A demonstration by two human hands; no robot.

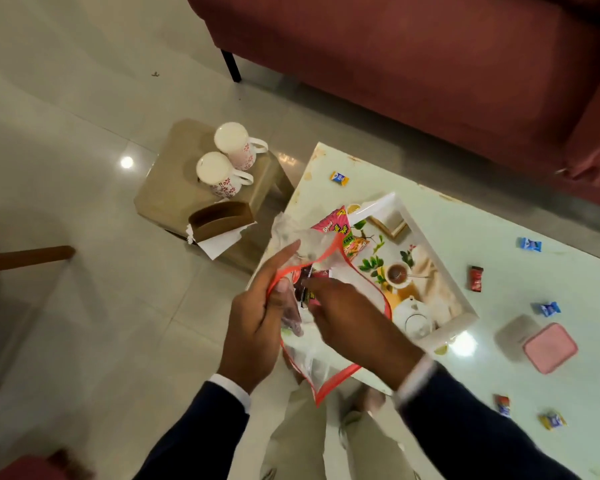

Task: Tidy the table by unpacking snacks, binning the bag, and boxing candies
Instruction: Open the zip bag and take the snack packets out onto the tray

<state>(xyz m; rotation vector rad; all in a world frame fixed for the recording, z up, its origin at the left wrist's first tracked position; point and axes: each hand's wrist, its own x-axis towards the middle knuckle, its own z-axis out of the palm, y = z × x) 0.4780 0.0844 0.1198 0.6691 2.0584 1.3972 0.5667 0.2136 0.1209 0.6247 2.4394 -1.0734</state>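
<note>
- Above the near edge of the pale table (520, 237), your left hand (257, 327) grips the rim of a clear plastic bag (312, 362) with a red border, thumb and fingers curled on its left side, holding its mouth wide.
- Your right hand (347, 306) reaches into that mouth, fingers bent toward a dark snack packet (303, 289) inside; the blur hides whether they have closed on it, so you cannot tell.
- A pink snack packet (340, 230) lies at the near-left corner of the printed tray (465, 306), partly behind the bag.
- Wrapped candies lie scattered on the table right of the tray: an orange-and-blue one (339, 177) near the far edge, a blue one (529, 244), a red one (476, 278), another blue one (549, 308), and two more (503, 405) (552, 420) near your right sleeve.
- A pink-lidded box (549, 348) sits on the table just right of the tray, near the second blue candy.
- Left of the table, a low beige stool (167, 188) carries two patterned mugs (222, 174) and a brown holder (219, 218).
- A red sofa (430, 64) stands beyond the table.
</note>
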